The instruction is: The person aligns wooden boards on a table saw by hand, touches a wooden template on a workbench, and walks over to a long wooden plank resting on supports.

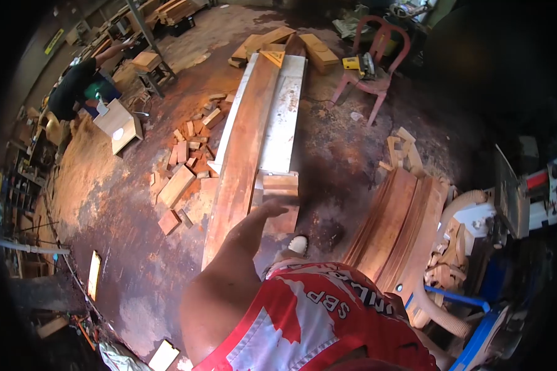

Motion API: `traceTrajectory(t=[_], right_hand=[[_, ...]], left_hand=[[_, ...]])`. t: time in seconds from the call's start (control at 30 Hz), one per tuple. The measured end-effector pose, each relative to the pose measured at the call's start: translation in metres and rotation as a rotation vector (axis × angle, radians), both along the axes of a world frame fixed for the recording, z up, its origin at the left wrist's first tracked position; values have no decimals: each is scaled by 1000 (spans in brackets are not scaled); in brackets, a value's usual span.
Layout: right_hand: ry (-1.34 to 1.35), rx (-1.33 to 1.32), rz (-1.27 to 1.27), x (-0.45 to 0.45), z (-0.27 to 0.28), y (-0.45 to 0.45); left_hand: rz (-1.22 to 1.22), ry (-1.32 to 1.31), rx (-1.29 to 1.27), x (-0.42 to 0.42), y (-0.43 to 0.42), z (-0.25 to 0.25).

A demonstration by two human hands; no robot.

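My left hand [273, 209] reaches out over the near end of a low stack of wood blocks [281, 184]. Its fingers stretch to the right, with nothing visible in them. Just left of it, a long reddish-brown plank [244, 133] runs away from me along a white bench top [283, 117]. A yellow triangular square [273, 57] lies across the far end of that plank. My right hand is out of sight, hidden past my red and white shirt.
A pink chair [380, 86] holds a yellow power tool [360, 64]. Stacked planks [396, 216] and a ribbed hose [442, 312] lie to the right. Wood offcuts [178, 185] litter the floor at left. Another person [74, 89] bends beside a small table [119, 123].
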State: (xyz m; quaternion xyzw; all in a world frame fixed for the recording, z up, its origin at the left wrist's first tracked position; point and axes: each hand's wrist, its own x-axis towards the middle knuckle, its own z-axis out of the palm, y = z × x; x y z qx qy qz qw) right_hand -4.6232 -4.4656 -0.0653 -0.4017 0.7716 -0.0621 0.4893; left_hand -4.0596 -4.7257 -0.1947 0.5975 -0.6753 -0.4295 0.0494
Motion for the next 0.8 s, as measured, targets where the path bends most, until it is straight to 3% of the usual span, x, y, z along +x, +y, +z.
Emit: traceTrajectory(t=[0.07,0.1,0.13,0.17,0.2,0.3,0.43,0.5,0.53,0.6,0.67,0.73,0.8], right_hand=[[-102,-8,68,-20,-15,-43],[-142,-1,-26,-41,-56,-47],[-184,9,-118,-69,-104,-53],[-230,78,207,-65,-99,-84],[81,-163,464,-69,-85,-103],[15,-57,436,-93,-113,-183],[-11,-42,586,-130,-147,-331],[-15,-63,676,-145,-152,-414],[-16,-92,731,-150,-154,-457],[-1,-193,866,-161,-156,-545],[-2,-363,985,-164,-153,-633],[-68,-392,894,-153,-153,-708],[-92,-189,604,-118,-161,-777]], left_hand=[[15,-18,-1,-7,-45,-24],[180,32,19,-9,-56,-44],[222,29,76,-16,-66,-31],[180,-6,6,-16,-73,-42],[137,-43,-65,-16,-77,-53],[223,-35,56,-7,-83,-82],[416,-156,120,1,-73,-61],[201,-280,278,5,-80,-65],[239,-286,285,-3,-85,-46],[375,-305,231,-23,-100,-11],[671,-108,264,-45,-123,18],[740,-64,207,-63,-145,34],[686,-50,208,-78,-171,47]])
